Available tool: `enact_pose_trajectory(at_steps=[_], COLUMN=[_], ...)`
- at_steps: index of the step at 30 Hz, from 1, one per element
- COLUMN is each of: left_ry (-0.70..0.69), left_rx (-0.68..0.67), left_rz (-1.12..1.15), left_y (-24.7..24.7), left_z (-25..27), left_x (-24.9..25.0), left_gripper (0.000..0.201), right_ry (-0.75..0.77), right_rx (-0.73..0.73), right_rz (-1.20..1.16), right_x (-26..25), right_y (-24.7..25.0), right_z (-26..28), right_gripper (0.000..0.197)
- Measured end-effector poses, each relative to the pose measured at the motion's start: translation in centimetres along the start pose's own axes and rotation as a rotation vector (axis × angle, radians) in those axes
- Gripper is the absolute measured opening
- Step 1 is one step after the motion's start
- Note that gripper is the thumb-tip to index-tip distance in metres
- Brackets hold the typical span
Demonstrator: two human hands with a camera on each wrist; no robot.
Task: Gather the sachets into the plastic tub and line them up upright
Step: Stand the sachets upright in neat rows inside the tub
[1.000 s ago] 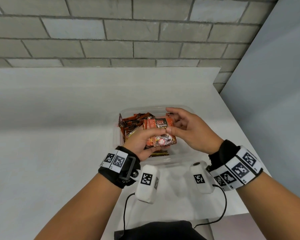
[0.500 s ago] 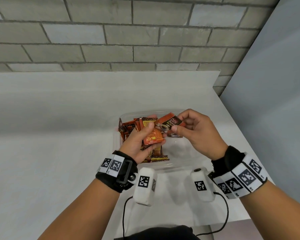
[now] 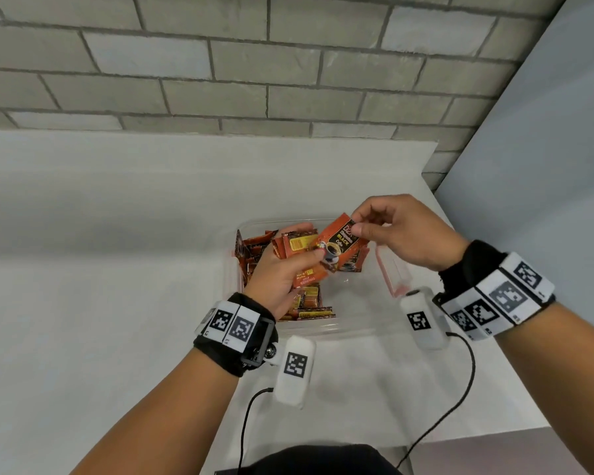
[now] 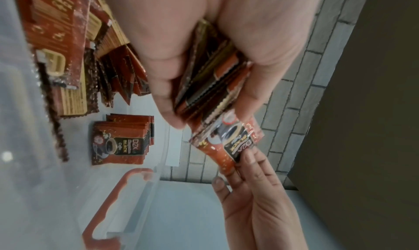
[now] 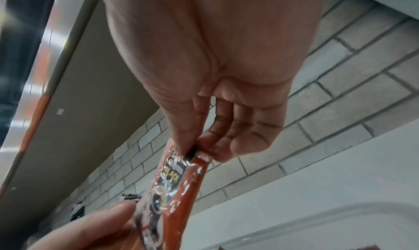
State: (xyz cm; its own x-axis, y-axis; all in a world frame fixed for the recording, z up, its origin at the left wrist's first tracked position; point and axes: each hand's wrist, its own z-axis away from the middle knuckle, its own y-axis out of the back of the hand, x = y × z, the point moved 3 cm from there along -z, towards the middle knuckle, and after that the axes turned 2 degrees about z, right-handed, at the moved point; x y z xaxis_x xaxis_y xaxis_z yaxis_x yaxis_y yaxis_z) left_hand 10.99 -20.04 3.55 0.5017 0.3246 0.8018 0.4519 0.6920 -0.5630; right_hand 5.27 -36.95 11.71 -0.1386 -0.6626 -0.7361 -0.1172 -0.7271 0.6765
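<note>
Since a second ago we lift one sachet (image 3: 338, 246) off the stack (image 3: 299, 258); right hand (image 3: 405, 234) pinches its corner, left hand (image 3: 282, 269) grips the rest above the tub (image 3: 326, 329), ready to stand it upright.

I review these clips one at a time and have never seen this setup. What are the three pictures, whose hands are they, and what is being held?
No machine here: a person works bare-handed, wearing cameras on head and wrists. The head view looks down at a white table with a clear plastic tub holding orange-brown coffee sachets. The other two views look along each hand. The left hand grips a bundle of sachets. The right hand pinches the top of a single sachet, whose lower end touches the left thumb.
</note>
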Motion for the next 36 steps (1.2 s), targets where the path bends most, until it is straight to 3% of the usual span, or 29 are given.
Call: enact_pose_trajectory(at_steps=[2,7,11,18,25,36], left_ry=[-0.001,0.044,0.022,0.031,0.043,0.056], left_rx=[0.098,0.226,0.222,0.232,0.215,0.222], left_rz=[0.036,0.157,0.159,0.192,0.197,0.185], left_y=[0.9,2.5,2.4,3.0,3.2,3.5], left_z=[-0.2,-0.6,-0.5,-0.1,0.2,0.1], left_x=[0.4,1.5,2.0,1.9,2.1,2.0], left_gripper=[0.054,0.007,0.009,0.008,0.016,0.008], right_ry=[-0.011,-0.093,-0.140,-0.193,-0.286,-0.249], right_rx=[-0.019,-0.218,-0.356,-0.462,-0.451,-0.432], right_rz=[0.074,0.597,0.809,0.990,1.005,1.131], right_x=[0.3,1.5,2.4,3.7,4.8,4.6], right_y=[0.7,-0.4,-2.5,-4.1,-4.9,-5.2], right_z=[-0.8,-3.0,-4.5,-6.3,-7.1,-7.1], right_gripper=[0.011,0.003,0.009,0.013,0.015,0.010])
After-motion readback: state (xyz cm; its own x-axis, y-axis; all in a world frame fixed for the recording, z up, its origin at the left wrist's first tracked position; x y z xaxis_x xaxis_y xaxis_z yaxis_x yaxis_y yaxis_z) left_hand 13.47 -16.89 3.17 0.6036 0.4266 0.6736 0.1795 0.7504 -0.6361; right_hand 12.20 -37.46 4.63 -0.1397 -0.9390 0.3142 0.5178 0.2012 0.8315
